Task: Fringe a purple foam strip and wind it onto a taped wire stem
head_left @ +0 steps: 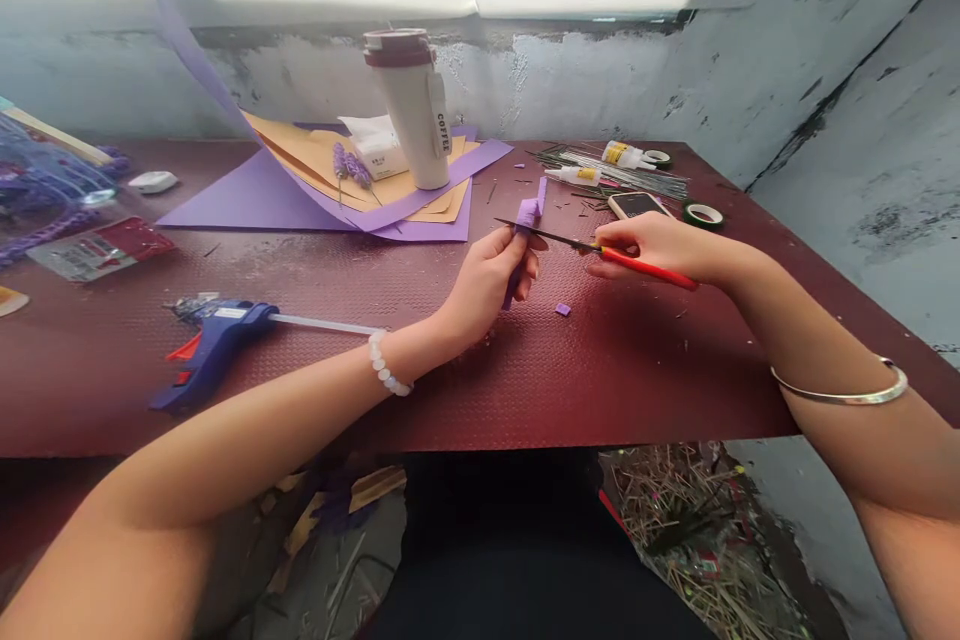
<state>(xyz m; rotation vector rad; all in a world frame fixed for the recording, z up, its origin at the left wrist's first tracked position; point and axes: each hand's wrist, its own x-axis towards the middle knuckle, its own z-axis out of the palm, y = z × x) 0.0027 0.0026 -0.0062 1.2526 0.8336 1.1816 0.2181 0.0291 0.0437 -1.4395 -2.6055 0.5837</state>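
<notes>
My left hand (491, 280) pinches a narrow strip of purple paper (529, 212) between thumb and fingers, with the strip's upper end curling away above. In my right hand (649, 245) is a pair of scissors (649, 267) with red handles. Their dark blades are parted and reach left to the paper strip, just above my left thumb. A small purple scrap (562, 309) lies on the table below the blades.
A blue glue gun (217, 345) lies at left. Behind stand a coffee cup (411, 120) and purple sheets (232, 195) with brown paper. Glue bottles (626, 156), wires, a phone (637, 206) and green tape (703, 215) sit at back right on the dark red table (420, 270).
</notes>
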